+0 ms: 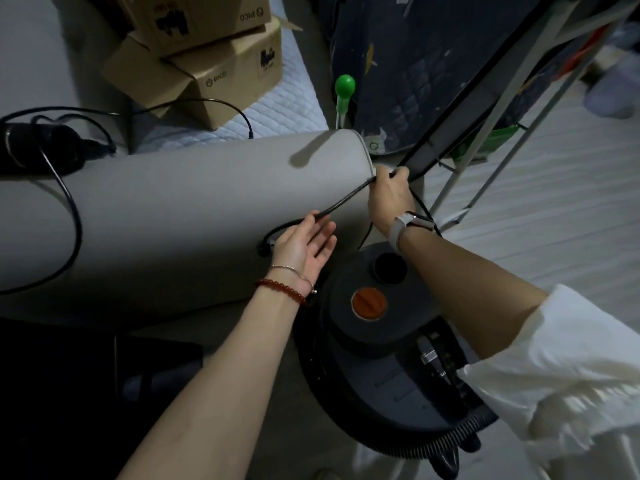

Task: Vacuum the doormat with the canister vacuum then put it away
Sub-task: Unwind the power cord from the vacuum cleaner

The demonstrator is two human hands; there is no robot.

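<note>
The black canister vacuum (381,362) stands on the floor below my arms, with an orange knob (369,303) on its lid and a ribbed hose (446,441) curling at its lower right. Its black power cord (341,202) runs from the plug (265,244) up across the grey padded bed end. My right hand (389,195) grips the cord near the bed corner. My left hand (304,242) lies palm up with straight fingers, the cord resting over its fingertips, the plug just left of it. No doormat is in view.
The grey bed end (156,216) fills the middle left, with another black cable (74,216) draped over it. Cardboard boxes (207,57) are stacked on the mattress. A green-topped stick (344,90) and a white metal rack (485,140) stand to the right.
</note>
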